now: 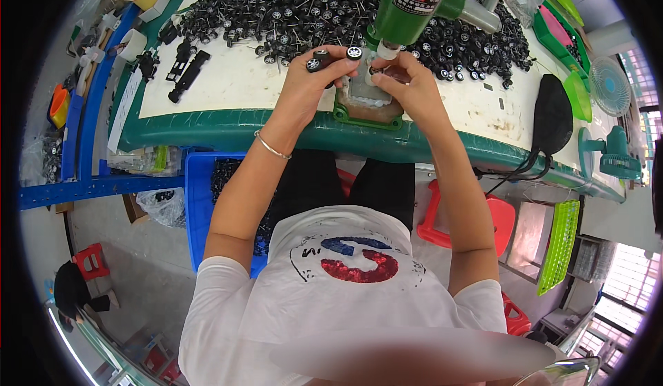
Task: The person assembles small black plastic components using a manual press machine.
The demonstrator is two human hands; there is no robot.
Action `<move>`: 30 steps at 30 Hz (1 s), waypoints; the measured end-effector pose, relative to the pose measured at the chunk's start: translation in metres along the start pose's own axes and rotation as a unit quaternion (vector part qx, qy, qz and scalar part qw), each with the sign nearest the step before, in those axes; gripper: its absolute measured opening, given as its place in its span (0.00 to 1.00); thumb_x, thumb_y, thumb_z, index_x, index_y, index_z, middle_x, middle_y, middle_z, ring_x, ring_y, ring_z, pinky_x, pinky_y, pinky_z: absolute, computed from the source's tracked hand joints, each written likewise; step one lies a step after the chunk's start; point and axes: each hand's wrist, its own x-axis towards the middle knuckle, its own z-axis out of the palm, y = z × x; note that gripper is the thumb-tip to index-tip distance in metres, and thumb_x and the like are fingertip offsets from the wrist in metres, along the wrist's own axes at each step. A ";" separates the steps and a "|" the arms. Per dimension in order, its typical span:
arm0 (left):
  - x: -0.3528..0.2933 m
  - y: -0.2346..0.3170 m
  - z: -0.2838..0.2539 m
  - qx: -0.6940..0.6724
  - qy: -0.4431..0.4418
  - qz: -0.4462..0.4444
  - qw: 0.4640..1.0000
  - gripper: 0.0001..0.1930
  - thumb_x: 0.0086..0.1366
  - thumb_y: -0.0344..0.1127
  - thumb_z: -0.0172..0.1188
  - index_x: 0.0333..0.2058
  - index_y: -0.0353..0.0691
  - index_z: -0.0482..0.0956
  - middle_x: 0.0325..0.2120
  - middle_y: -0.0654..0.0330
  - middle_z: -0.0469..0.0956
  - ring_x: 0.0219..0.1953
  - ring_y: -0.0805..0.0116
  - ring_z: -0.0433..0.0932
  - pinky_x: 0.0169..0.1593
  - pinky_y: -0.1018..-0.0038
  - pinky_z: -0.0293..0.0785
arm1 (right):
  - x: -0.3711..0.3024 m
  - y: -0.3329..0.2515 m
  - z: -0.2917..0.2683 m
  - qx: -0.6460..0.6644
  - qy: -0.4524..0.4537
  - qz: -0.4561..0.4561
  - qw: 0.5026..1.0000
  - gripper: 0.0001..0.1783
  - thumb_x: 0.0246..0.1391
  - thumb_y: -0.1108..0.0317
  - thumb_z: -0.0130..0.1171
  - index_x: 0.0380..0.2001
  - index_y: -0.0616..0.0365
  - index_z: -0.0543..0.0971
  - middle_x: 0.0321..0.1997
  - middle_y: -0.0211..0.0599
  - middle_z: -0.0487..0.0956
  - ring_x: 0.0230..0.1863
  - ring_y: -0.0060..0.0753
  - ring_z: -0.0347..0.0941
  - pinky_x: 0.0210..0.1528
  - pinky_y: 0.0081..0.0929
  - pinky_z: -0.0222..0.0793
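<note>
My left hand (306, 90) is closed around several small black toy wheels. One wheel (354, 53) with a silver spoked hub sits at its fingertips, and darker wheels (315, 64) rest by the knuckles. Across from it, my right hand (415, 90) pinches a small dark wheel (376, 72) between thumb and fingers. Both hands are at the base (366, 111) of a green bench press (407, 9), just below its pale ram tip (389, 50). Part of the base is hidden by the hands.
A large heap of black wheels on axles (297, 13) covers the table's far side. Black toy chassis parts (188, 76) lie at left. A black cloth-like cover (553, 113), a teal fan (617, 154) and a green tray (561, 37) are at right. A blue bin (199, 210) stands below the table edge.
</note>
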 end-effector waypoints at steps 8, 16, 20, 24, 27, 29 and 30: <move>0.004 0.003 0.018 0.088 -0.030 0.034 0.995 0.10 0.55 0.30 0.68 0.36 0.36 0.81 0.31 0.66 0.79 0.36 0.80 0.74 0.43 0.81 0.69 | -0.004 0.001 -0.007 0.068 0.002 0.017 0.998 0.29 0.45 0.68 0.67 0.51 0.65 0.72 0.48 0.39 0.76 0.46 0.29 0.73 0.52 0.27 0.68; 0.011 0.004 0.029 0.113 -0.040 0.038 0.992 0.08 0.55 0.29 0.67 0.34 0.37 0.81 0.29 0.68 0.77 0.35 0.81 0.71 0.47 0.80 0.68 | 0.029 -0.026 -0.079 0.219 0.128 0.040 0.966 0.16 0.59 0.67 0.55 0.49 0.61 0.75 0.45 0.35 0.78 0.44 0.26 0.73 0.47 0.27 0.70; 0.011 0.004 0.029 0.107 -0.038 0.033 0.993 0.08 0.55 0.29 0.67 0.34 0.37 0.80 0.29 0.68 0.76 0.35 0.82 0.70 0.47 0.80 0.68 | 0.076 -0.101 -0.097 0.329 0.178 -0.079 0.924 0.14 0.61 0.63 0.49 0.31 0.63 0.75 0.27 0.38 0.76 0.27 0.31 0.74 0.29 0.25 0.71; 0.013 0.008 0.030 0.111 -0.051 0.045 0.991 0.09 0.54 0.30 0.68 0.34 0.37 0.80 0.29 0.69 0.75 0.34 0.82 0.68 0.46 0.80 0.68 | 0.103 -0.205 -0.095 0.376 0.272 -0.032 0.885 0.11 0.61 0.58 0.55 0.33 0.54 0.76 0.16 0.20 0.63 0.13 0.12 0.55 0.12 0.14 0.51; 0.014 0.006 0.035 0.099 -0.053 0.045 0.993 0.09 0.54 0.30 0.68 0.34 0.38 0.80 0.28 0.70 0.74 0.33 0.82 0.67 0.44 0.81 0.67 | 0.157 -0.184 -0.168 0.661 -0.220 0.319 0.643 0.12 0.60 0.58 0.56 0.32 0.55 0.75 0.15 0.18 0.61 0.10 0.11 0.47 0.09 0.14 0.39; 0.013 0.005 0.030 0.100 -0.040 0.044 0.993 0.08 0.54 0.30 0.68 0.33 0.38 0.80 0.28 0.70 0.74 0.33 0.82 0.67 0.44 0.81 0.67 | 0.137 -0.182 -0.115 0.515 -0.012 0.136 0.846 0.12 0.60 0.58 0.57 0.30 0.55 0.74 0.15 0.17 0.60 0.09 0.11 0.46 0.09 0.13 0.38; 0.013 0.005 0.030 0.104 -0.046 0.041 0.993 0.08 0.54 0.29 0.68 0.33 0.38 0.80 0.28 0.70 0.74 0.33 0.82 0.67 0.44 0.81 0.67 | 0.128 -0.183 -0.099 0.290 0.203 -0.070 0.933 0.12 0.60 0.58 0.57 0.28 0.54 0.73 0.14 0.16 0.59 0.09 0.11 0.45 0.08 0.13 0.37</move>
